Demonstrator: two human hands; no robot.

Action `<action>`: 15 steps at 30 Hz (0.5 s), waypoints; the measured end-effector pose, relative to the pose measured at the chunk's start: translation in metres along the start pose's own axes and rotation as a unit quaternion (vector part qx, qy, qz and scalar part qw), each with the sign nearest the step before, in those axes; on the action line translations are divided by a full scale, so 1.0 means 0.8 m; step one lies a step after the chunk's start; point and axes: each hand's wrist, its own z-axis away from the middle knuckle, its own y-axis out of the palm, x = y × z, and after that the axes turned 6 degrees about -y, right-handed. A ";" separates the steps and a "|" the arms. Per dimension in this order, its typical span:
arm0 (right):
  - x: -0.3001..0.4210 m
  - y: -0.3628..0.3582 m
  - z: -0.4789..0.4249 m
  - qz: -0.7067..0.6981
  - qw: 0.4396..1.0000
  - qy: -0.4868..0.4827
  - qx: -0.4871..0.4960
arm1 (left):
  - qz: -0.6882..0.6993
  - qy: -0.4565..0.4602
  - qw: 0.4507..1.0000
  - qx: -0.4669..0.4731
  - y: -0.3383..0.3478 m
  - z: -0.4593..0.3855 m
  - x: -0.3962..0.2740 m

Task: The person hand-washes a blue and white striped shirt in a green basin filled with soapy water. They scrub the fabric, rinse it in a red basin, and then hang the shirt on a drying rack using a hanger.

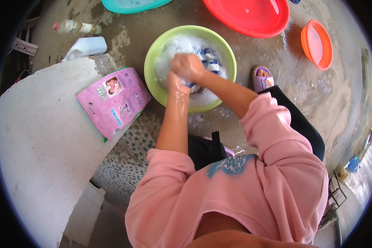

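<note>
A light green basin of sudsy water stands on the floor in front of me. My left hand and my right hand are pressed together over the foam, curled around part of a wet blue-and-white cloth. Motion blurs the fingers, and most of the gripped fabric is hidden by them. More of the cloth lies in the suds to the right of my hands. Both forearms are wet, with pink sleeves pushed up to the elbows.
A pink detergent bag lies on a white ledge at left. Beyond it are a white jug and a plastic bottle. Red, orange and teal basins stand around. My slippered foot is right of the green basin.
</note>
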 end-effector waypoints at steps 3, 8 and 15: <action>0.083 -0.022 0.040 -0.094 0.989 -0.109 -0.042 | -0.046 -0.007 0.991 0.123 -0.110 -0.008 -0.003; -0.024 -0.042 0.010 -0.043 0.992 0.101 0.056 | -0.043 -0.094 0.989 -0.104 0.000 0.027 -0.020; -0.044 -0.180 -0.014 0.041 0.960 -0.010 0.276 | -0.525 0.272 0.762 -0.265 0.004 0.080 -0.123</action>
